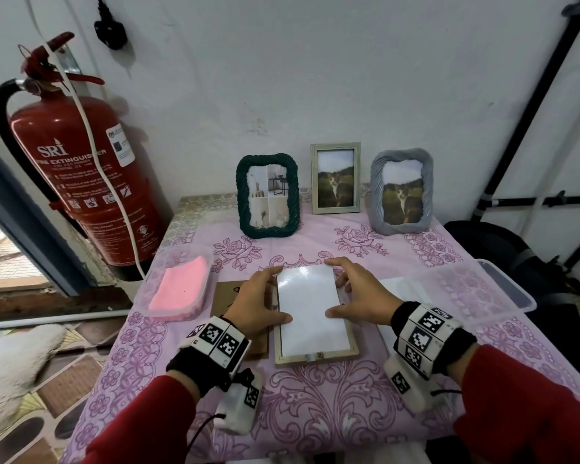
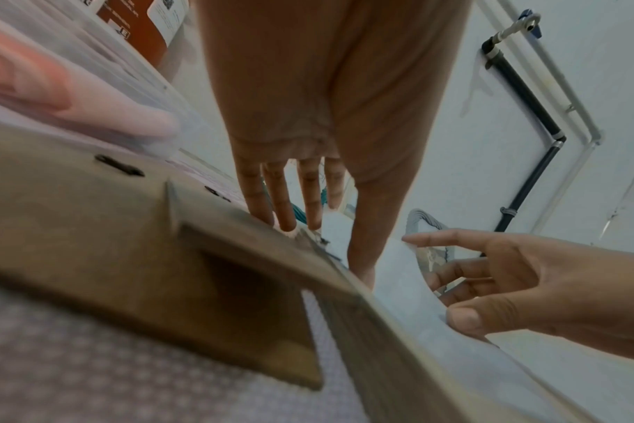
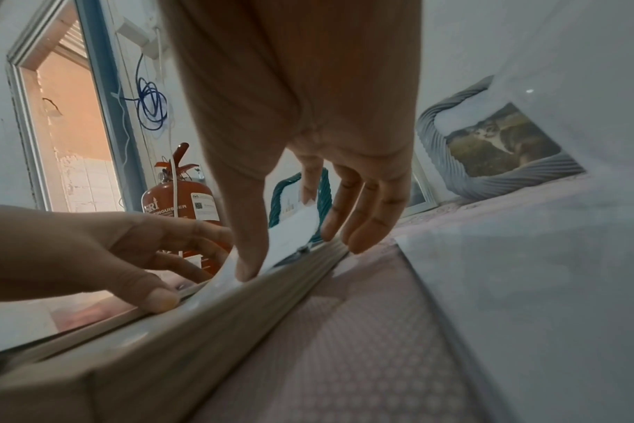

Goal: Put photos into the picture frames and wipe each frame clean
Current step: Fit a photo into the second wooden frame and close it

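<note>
A light wooden picture frame (image 1: 316, 358) lies face down in the middle of the table. A white photo back (image 1: 310, 313) lies in its opening. My left hand (image 1: 272, 293) rests on the frame's left edge, with its thumb pressing on the photo and its fingers straight. My right hand (image 1: 340, 288) mirrors it on the right edge, thumb on the photo (image 3: 290, 229), fingers straight against the frame's side (image 3: 236, 309). A brown backing board (image 1: 228, 296) lies to the left, partly under my left hand (image 2: 326, 249).
A clear tub with a pink cloth (image 1: 180, 289) sits at the left. Three filled frames stand at the back: green (image 1: 267, 195), beige (image 1: 335, 178), grey (image 1: 401, 192). White sheets (image 1: 402, 286) and a clear container (image 1: 503, 289) lie at the right. A fire extinguisher (image 1: 91, 182) hangs beside the table.
</note>
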